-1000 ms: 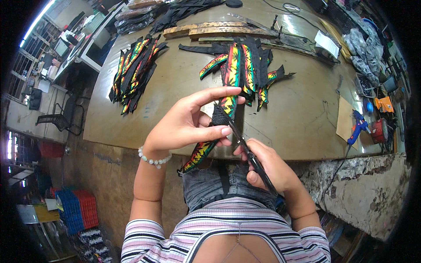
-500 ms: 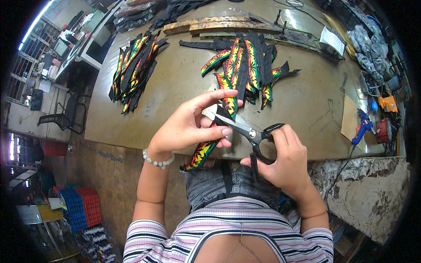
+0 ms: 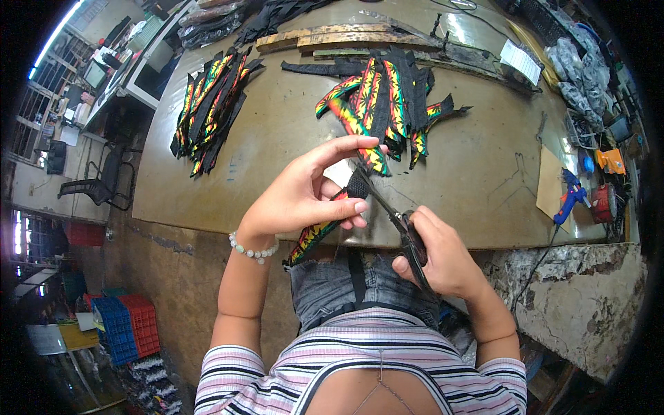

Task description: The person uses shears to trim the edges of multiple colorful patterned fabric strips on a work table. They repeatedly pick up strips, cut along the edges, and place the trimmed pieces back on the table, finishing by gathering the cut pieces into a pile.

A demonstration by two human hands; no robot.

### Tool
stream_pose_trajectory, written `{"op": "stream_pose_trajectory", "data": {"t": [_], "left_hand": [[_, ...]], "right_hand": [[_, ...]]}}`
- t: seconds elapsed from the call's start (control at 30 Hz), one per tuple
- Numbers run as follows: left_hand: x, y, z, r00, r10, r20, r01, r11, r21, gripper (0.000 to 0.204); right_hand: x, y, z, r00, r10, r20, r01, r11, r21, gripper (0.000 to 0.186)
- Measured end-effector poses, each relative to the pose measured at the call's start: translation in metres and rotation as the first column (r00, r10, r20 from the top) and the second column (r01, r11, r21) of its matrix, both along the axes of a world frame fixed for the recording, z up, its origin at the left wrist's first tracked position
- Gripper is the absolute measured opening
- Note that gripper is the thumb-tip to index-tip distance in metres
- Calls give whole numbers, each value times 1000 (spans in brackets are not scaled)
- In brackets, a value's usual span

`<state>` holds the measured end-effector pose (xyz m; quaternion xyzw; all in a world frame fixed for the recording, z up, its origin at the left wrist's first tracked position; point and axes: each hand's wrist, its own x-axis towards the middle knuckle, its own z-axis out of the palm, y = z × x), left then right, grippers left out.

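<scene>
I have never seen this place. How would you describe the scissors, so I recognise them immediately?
Start at the large brown table and look along its near edge, to the person's right hand. This hand grips the scissors, which point up and left toward the left hand. Plain, dark and slim, with black handles, they differ from the brightly patterned straps nearby.

The tan surface is carrying a left heap of bright straps and a middle heap; wooden boards are lying behind, a brown sheet at right.
</scene>
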<state>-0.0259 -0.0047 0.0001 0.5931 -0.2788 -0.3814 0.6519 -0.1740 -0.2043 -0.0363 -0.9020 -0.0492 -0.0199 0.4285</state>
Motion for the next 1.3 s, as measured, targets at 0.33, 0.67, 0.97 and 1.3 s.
{"op": "stream_pose_trajectory", "data": {"t": [0.33,0.67,0.97,1.3], "left_hand": [[11,-16,-7,991,-56,120,51,998,42,61],[47,-62,-13,978,27,208,-45,996,83,115],[-20,-29,-32,753,239,613,-206,970,-126,53],[121,-16,-86,796,416,440,-548,804,231,45]], "right_hand": [[-7,-12,-10,993,-95,65,82,982,167,47],[-9,0,-39,932,-220,-289,363,581,728,28],[50,42,-37,946,-323,-25,166,417,894,31],[19,-9,-42,875,-471,-108,302,358,883,25]]}}
